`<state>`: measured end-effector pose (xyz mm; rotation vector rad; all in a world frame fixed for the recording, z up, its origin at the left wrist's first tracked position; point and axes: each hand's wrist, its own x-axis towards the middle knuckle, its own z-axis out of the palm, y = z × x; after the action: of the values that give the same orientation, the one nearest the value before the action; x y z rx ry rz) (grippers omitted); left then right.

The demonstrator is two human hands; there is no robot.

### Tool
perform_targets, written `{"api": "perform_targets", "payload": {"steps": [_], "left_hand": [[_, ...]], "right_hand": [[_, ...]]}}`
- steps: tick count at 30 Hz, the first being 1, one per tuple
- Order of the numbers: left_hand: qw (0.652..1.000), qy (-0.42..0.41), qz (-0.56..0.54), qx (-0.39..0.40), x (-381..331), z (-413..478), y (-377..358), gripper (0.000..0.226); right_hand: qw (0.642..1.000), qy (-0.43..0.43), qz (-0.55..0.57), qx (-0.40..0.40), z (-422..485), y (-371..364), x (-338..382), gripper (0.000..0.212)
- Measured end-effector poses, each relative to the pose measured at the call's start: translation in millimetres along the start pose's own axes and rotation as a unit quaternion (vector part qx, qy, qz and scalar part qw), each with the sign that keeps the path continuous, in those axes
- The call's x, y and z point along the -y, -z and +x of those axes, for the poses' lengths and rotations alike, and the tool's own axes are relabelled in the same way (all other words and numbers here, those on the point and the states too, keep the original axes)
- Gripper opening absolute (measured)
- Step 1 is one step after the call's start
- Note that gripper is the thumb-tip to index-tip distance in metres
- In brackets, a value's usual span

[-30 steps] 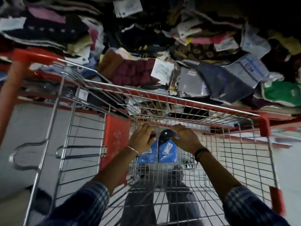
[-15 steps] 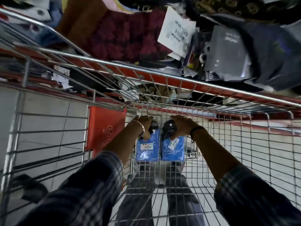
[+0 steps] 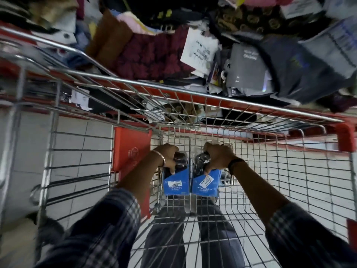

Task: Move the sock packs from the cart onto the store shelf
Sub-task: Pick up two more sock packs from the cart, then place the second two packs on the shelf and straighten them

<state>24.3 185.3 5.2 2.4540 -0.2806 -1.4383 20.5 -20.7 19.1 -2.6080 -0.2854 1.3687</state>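
Two sock packs with blue card sleeves and dark socks lie side by side deep in the wire cart (image 3: 289, 171). My left hand (image 3: 166, 157) is closed on the dark top of the left sock pack (image 3: 175, 183). My right hand (image 3: 216, 157) grips the top of the right sock pack (image 3: 205, 185). Both packs sit near the cart's far end, just above its wire floor. The store shelf (image 3: 193, 93), red-edged, runs beyond the cart's front rail and is heaped with socks and packets.
A red plastic panel (image 3: 131, 157) hangs on the cart's left inner side. The cart's steel front rail (image 3: 193, 92) lies between the hands and the shelf. Pale tiled floor (image 3: 23, 161) shows left of the cart. My legs (image 3: 164, 238) show through the wire floor.
The view has tilted down and closer into the cart. Both hands stay clamped on the two packs, which have lifted slightly and tipped their blue sleeves toward me.
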Motion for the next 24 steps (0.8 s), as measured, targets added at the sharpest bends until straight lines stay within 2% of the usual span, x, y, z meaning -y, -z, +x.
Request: {"api": "perform_targets", "payload": {"steps": [2,5,8,12,20,24], "left_hand": [[0.999,-0.007,0.007,-0.039,-6.9,-15.6,-1.3,0.066],[0.993,-0.028,0.048,-0.1,-21.6,-47.5,7.7,0.069],[0.978,-0.042,0.091,-0.183,-36.9,-80.6,26.7,0.062],[0.959,-0.06,0.086,-0.264,-57.2,-128.0,61.3,0.056],[0.906,-0.099,0.094,-0.401,-91.4,-227.3,139.4,0.063],[0.878,-0.112,0.111,-0.452,-107.0,-279.5,178.9,0.064]], "right_hand": [[1.0,-0.001,-0.005,-0.017,-14.5,0.7,2.3,0.078],[0.997,0.0,-0.032,-0.076,-46.0,15.2,7.8,0.065],[0.987,0.013,-0.071,-0.143,-80.0,40.0,15.0,0.057],[0.969,0.036,-0.098,-0.223,-129.9,78.6,23.8,0.047],[0.933,0.044,-0.117,-0.337,-227.2,169.9,51.0,0.038],[0.91,0.063,-0.133,-0.388,-271.3,216.0,73.6,0.051]]}}
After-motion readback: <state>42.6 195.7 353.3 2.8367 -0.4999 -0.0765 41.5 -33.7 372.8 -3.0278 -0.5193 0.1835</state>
